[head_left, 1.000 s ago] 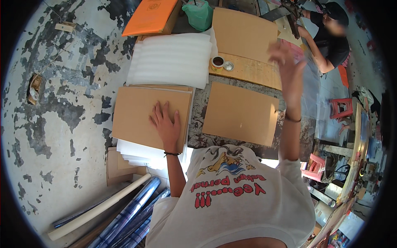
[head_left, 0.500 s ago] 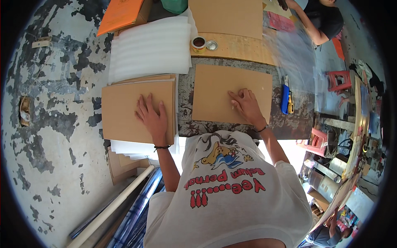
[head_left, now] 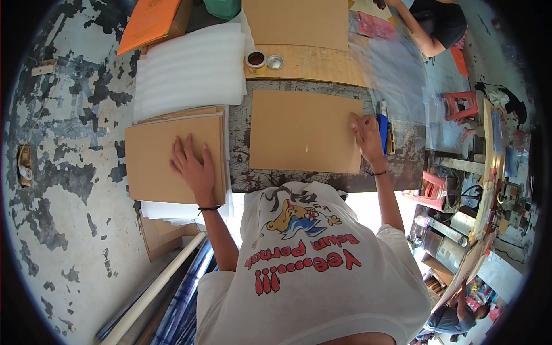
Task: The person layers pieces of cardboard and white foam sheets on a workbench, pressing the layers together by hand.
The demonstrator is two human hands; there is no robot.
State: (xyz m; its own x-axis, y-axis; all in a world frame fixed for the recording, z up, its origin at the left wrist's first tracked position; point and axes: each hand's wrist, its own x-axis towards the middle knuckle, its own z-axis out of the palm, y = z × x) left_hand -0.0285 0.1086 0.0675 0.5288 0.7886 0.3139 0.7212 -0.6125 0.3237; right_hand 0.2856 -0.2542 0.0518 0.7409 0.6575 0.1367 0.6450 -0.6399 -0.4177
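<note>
The worktop (head_left: 399,169) is brightly lit, and only soft shadows are cast about the left hand (head_left: 192,169). The floor (head_left: 367,208) below its near edge is washed out to white. Pale glare is spread over the clear plastic sheet (head_left: 397,75). The middle is rendered fairly sharply; toward the black, bluish-fringed rim, straight lines are bent and details are softened.
</note>
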